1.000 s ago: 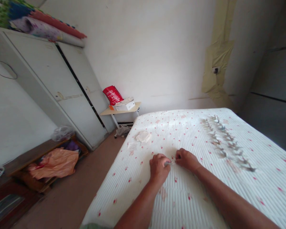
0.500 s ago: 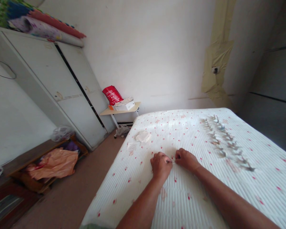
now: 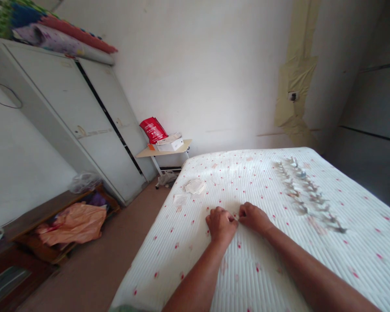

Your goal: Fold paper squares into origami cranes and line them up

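Note:
Over the middle of the bed my left hand [image 3: 221,224] is closed, thumb and fingers pinched together. My right hand [image 3: 254,218] is closed too, its fingertips almost touching the left ones. Between them shows a tiny whitish piece of paper [image 3: 236,219], mostly hidden by the fingers. Beyond my left hand lie a small pile of printed paper pieces [image 3: 195,186] and a separate paper piece [image 3: 180,199]. To the right, several small folded paper figures [image 3: 316,198], pointed like birds, stand in rows on the sheet.
A white striped bedsheet [image 3: 256,277] with red dots covers the bed. Past its far left corner, a small table [image 3: 143,152] holds a red bag [image 3: 153,130] and a white box [image 3: 171,144]. A grey metal cabinet [image 3: 68,104] and a low wooden shelf [image 3: 35,212] stand left.
My left hand has shifted slightly right, closer to the right hand, and less of the whitish piece shows between them. My right hand has barely moved.

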Motion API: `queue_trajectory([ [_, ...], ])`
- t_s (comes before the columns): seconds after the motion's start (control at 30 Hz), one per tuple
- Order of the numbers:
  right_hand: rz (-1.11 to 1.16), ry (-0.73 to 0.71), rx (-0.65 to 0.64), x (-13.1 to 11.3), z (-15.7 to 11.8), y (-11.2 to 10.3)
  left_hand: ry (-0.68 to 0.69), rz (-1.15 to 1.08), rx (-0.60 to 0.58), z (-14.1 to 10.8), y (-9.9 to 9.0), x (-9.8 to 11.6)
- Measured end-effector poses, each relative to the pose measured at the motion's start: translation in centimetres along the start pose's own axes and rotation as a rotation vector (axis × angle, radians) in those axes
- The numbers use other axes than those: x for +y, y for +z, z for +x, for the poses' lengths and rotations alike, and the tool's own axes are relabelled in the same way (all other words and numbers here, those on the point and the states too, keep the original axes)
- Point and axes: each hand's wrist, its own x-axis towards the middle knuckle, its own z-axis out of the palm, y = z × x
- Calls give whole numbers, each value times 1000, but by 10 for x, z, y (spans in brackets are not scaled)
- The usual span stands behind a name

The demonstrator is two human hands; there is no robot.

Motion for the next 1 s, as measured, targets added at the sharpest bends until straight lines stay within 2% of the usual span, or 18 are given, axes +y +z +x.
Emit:
queue_trajectory([
  [0.37, 128, -14, -42, 13, 7, -4, -32, 50, -52, 2, -1, 2],
  [0.6, 204, 11, -47, 11, 4, -10, -30, 48, -63, 1, -4, 4],
  [0.8, 70, 57, 59, 2, -2, -3, -43, 39, -63, 2, -2, 5],
  [1.0, 45, 42, 38, -1, -4, -4, -25, 32, -38, 2, 1, 1],
])
